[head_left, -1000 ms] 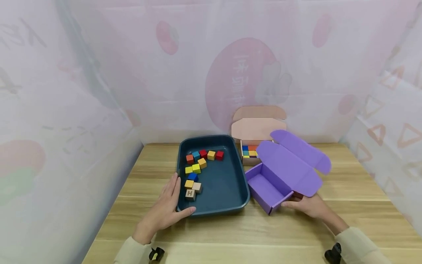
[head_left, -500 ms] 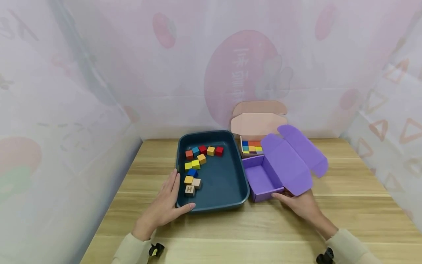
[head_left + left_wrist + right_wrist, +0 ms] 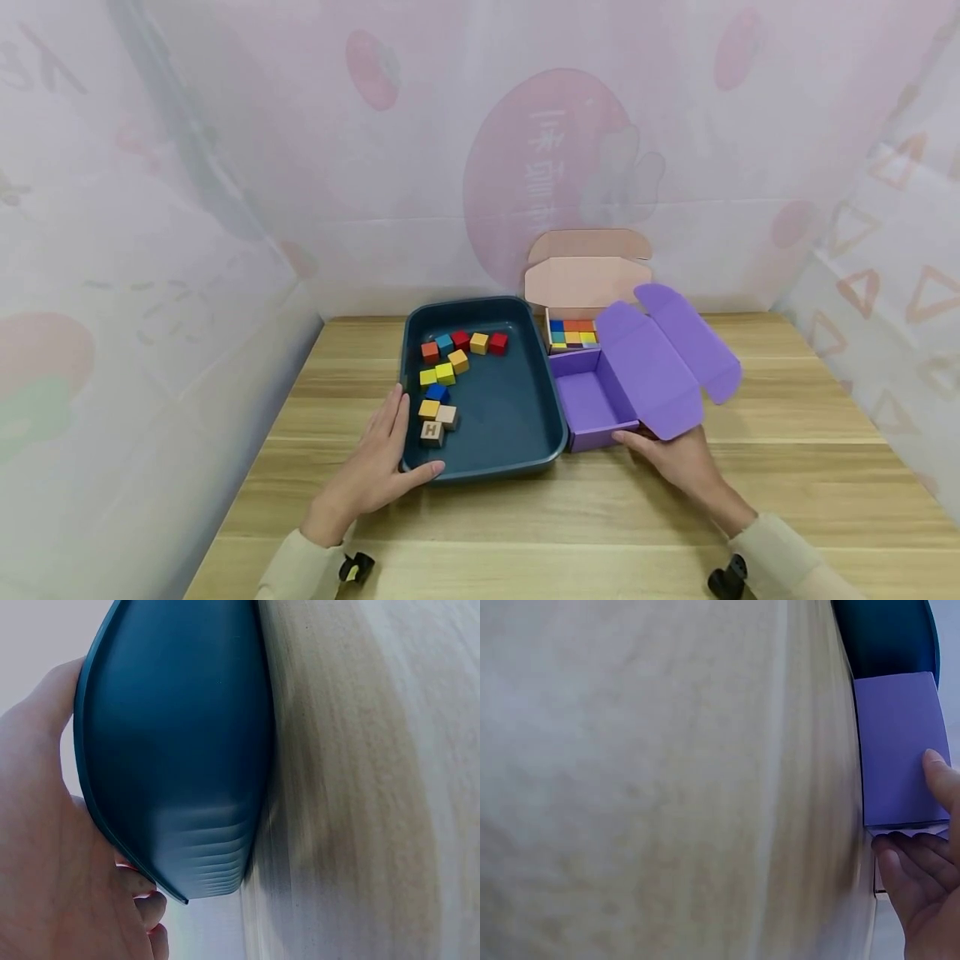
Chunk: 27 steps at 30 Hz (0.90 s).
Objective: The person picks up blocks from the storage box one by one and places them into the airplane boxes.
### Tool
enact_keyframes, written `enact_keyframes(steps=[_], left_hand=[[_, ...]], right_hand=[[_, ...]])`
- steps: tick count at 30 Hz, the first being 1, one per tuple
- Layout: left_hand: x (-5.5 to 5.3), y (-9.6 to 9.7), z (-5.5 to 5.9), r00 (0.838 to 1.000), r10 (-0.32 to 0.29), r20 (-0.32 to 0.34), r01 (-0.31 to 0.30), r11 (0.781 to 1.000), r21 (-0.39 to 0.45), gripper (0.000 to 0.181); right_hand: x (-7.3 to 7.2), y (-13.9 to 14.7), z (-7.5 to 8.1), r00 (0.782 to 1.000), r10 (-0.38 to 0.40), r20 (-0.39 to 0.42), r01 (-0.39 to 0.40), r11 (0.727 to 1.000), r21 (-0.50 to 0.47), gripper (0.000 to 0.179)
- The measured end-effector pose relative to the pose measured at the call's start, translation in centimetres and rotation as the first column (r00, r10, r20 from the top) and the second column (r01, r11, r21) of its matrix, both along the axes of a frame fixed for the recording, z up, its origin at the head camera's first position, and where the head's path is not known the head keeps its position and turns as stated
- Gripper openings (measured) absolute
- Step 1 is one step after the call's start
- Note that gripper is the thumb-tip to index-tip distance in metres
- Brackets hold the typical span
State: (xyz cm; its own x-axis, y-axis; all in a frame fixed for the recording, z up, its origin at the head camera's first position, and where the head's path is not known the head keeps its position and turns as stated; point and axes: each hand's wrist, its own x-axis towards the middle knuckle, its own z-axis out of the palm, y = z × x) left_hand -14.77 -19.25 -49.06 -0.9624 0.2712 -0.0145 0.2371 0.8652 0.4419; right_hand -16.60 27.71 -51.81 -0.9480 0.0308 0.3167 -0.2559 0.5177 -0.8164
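In the head view, my left hand [image 3: 367, 479] rests at the near left corner of a dark teal tray [image 3: 510, 417]. Its fingers lie straight along the left rim, with the thumb over the near rim. Inside the tray, several coloured wooden cubes [image 3: 445, 374] gather toward the left and far side; one plain cube [image 3: 432, 432] bears an H. My right hand [image 3: 678, 462] holds the near right corner of a purple cardboard box [image 3: 596, 436]. In the right wrist view, its thumb [image 3: 935, 769] presses the front wall; its fingers [image 3: 915, 859] are at the side, partly under the lid.
Behind the purple box stands a tan cardboard box [image 3: 588, 282] with its lid up, holding coloured cubes [image 3: 573, 337]. The purple lid [image 3: 667, 367] folds out to the right. Bare wooden table [image 3: 480, 533] shows in front; printed cloth [image 3: 420, 167] hangs around three sides.
My right hand has moved the purple box left and away from me, turning it until it sits against the tray's right side. The view tilted slightly. My left hand stays at the tray.
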Motion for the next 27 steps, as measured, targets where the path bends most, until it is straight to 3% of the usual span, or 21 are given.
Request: enact_keyframes(steps=[10, 16, 19, 27], left_hand=[[-0.1, -0.1, 0.0, 1.0, -0.003, 0.0, 0.003, 1.0, -0.004, 0.12], [-0.1, 0.0, -0.2, 1.0, -0.001, 0.008, 0.001, 1.0, 0.011, 0.121], [-0.1, 0.0, -0.3, 1.0, -0.001, 0.013, 0.0, 1.0, 0.019, 0.121], [0.0, -0.1, -0.2, 1.0, -0.006, -0.009, 0.006, 1.0, 0.025, 0.119]], right_hand=[[-0.5, 0.6, 0.0, 0.999, -0.021, 0.033, 0.02, 0.999, 0.037, 0.085], [0.7, 0.8, 0.6, 0.993, -0.069, 0.097, 0.05, 0.981, 0.189, 0.053], [1.5, 1.0, 1.4, 0.988, -0.041, 0.146, 0.01, 0.978, 0.21, 0.042], [3.7, -0.1, 3.4, 0.966, 0.059, 0.253, -0.132, 0.949, 0.285, 0.041]])
